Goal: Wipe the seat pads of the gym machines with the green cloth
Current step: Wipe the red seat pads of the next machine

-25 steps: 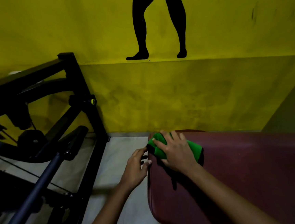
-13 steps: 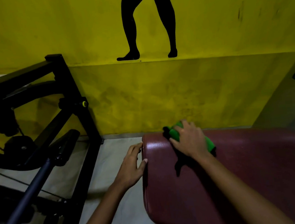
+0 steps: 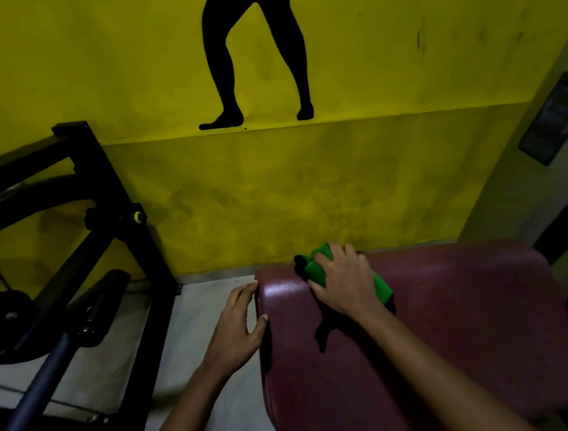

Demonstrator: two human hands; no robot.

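Right hand pressing green cloth has slid rightward along seat pad; left hand, fingers straight, stays at its edge.

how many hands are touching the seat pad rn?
2. The left hand rests against the left edge of the maroon seat pad; the right hand presses the green cloth on its far-left top.

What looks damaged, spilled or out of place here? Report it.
Nothing stands out. The right hand presses the green cloth flat on the maroon seat pad near its far left corner, and the left hand rests against the pad's left edge. The pad shows no tear or spill.
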